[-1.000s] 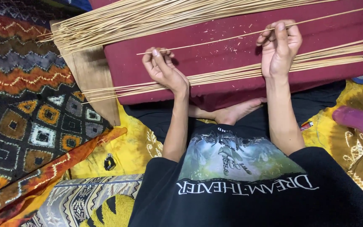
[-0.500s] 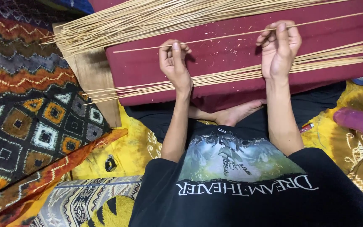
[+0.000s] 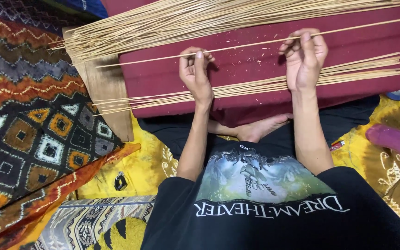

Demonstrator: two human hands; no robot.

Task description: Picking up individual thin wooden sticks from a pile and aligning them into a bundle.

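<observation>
Both hands (image 3: 251,67) on thin stick (image 3: 251,45)

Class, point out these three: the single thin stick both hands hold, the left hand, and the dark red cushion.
single stick (image 3: 251,45), head view, its middle span.
left hand (image 3: 195,69), head view, its back.
dark red cushion (image 3: 362,44), head view, bare top.

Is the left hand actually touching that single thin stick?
Touching. The head view shows the left hand pinching the single stick between its fingertips, while the right hand grips it too.
</observation>
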